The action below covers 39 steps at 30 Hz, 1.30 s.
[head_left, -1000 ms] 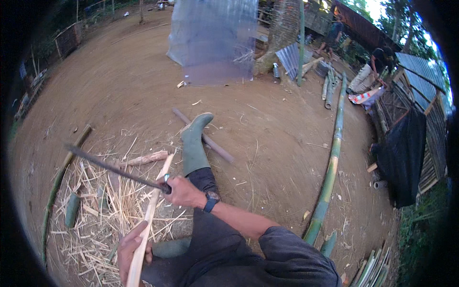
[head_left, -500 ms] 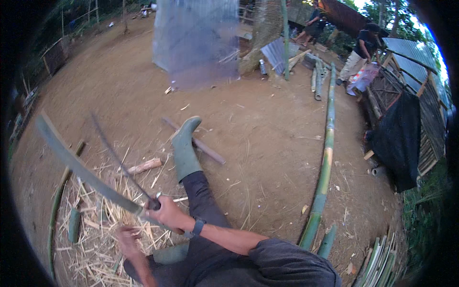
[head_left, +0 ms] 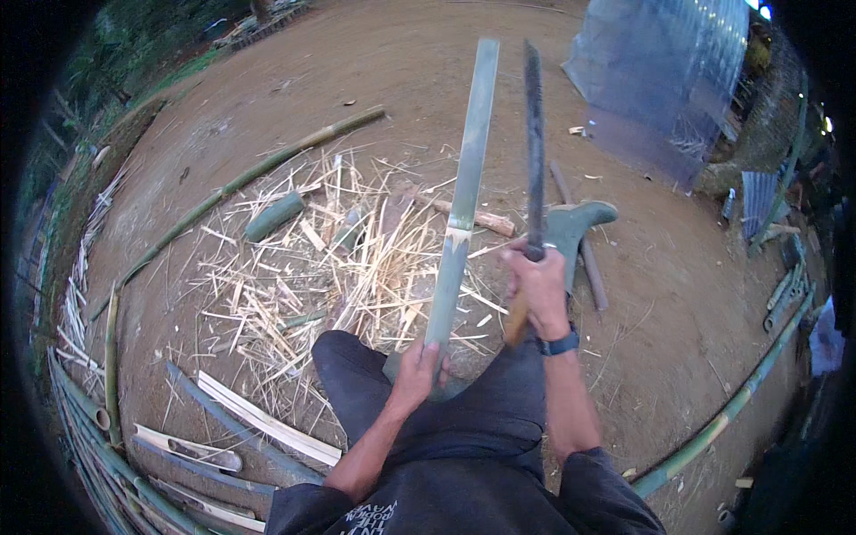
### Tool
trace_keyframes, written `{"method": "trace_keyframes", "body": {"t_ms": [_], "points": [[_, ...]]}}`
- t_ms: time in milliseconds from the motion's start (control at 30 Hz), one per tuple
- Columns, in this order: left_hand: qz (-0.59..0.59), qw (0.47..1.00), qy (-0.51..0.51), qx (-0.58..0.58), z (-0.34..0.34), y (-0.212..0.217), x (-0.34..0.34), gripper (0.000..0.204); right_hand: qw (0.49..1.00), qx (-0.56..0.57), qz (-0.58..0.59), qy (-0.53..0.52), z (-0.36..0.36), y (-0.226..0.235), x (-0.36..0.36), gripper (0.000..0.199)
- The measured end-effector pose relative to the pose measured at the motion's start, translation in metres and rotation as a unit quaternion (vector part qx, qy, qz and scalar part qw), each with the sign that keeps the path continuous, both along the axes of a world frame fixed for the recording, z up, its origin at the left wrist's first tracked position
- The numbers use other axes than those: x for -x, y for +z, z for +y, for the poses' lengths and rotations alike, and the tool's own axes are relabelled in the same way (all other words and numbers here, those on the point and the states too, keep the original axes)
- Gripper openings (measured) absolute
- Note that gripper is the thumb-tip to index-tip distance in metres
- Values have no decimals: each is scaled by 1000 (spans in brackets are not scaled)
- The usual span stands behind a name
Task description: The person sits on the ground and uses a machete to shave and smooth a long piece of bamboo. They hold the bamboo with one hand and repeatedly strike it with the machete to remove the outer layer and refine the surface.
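My left hand [head_left: 417,373] is closed round the lower end of a long split bamboo strip [head_left: 469,169], green-grey with a pale node midway. The strip points up and away from my lap. My right hand [head_left: 540,283] grips a machete [head_left: 535,134] by its handle, the dark blade raised nearly parallel to the strip and apart from it. Part of the light brown handle shows below the fist. Beneath the strip, pale bamboo shavings [head_left: 366,276] litter the ground, with a short green bamboo piece [head_left: 275,217] among them.
My outstretched leg ends in a green rubber boot [head_left: 584,217], beside a brown stick [head_left: 592,275]. Split bamboo lengths [head_left: 267,417] lie at lower left. One long pole [head_left: 241,183] crosses the left, another green pole [head_left: 713,428] the right. A corrugated metal sheet [head_left: 660,80] stands at far right.
The view has swung left. The strip, held earlier beside the machete at my right hand, is now in my left hand and points upward. The machete has become more upright.
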<state>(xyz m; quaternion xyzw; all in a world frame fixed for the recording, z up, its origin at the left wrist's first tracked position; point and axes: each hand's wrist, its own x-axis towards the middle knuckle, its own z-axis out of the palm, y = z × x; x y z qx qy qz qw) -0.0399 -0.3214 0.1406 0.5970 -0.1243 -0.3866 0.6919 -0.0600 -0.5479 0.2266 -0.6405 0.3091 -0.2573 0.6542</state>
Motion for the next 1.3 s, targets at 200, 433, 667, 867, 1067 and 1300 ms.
{"method": "trace_keyframes", "body": {"t_ms": [200, 433, 667, 867, 1067, 1300], "points": [[233, 971, 46, 38, 11, 45, -17, 27, 903, 401, 153, -30, -17, -58, 67, 22], [272, 959, 22, 77, 27, 67, -20, 30, 808, 535, 178, 169, -13, -98, 103, 24], [258, 965, -17, 30, 56, 74, -12, 33, 802, 550, 192, 129, -48, -82, 73, 23], [284, 957, -43, 42, 75, 70, 0, 35, 774, 583, 197, 150, -54, -88, 77, 24], [265, 961, -81, 5, 88, 72, 4, 37, 778, 572, 240, 99, -81, -81, 66, 25], [231, 967, -97, -38, 96, 82, 7, 37, 775, 580, 242, 73, -100, -76, 65, 28]]}}
